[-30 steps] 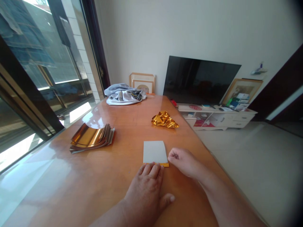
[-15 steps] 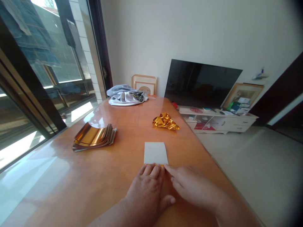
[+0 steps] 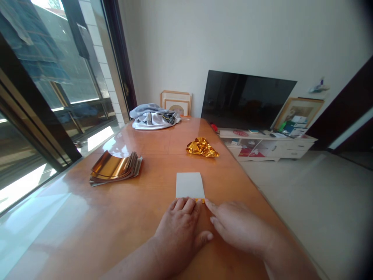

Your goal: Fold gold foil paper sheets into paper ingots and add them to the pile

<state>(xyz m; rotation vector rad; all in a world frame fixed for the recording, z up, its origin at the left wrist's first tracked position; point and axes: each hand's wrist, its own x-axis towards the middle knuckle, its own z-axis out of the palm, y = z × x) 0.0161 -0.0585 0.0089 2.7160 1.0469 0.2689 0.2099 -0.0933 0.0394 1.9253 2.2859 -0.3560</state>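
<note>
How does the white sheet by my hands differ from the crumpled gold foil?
The white sheet lies flat; the crumpled gold foil is a creased lump. The sheet shows mostly white, the foil shiny gold. The left hand touches only the sheet. Both lie on the wooden table.

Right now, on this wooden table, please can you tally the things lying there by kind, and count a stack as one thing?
Stack of gold foil sheets: 1
Crumpled gold foil: 1
White-backed sheet with gold edge: 1
Grey and white cloth bundle: 1
Total: 4

The left hand (image 3: 178,232) and right hand (image 3: 239,228) are bare, as are both forearms (image 3: 131,260).
</note>
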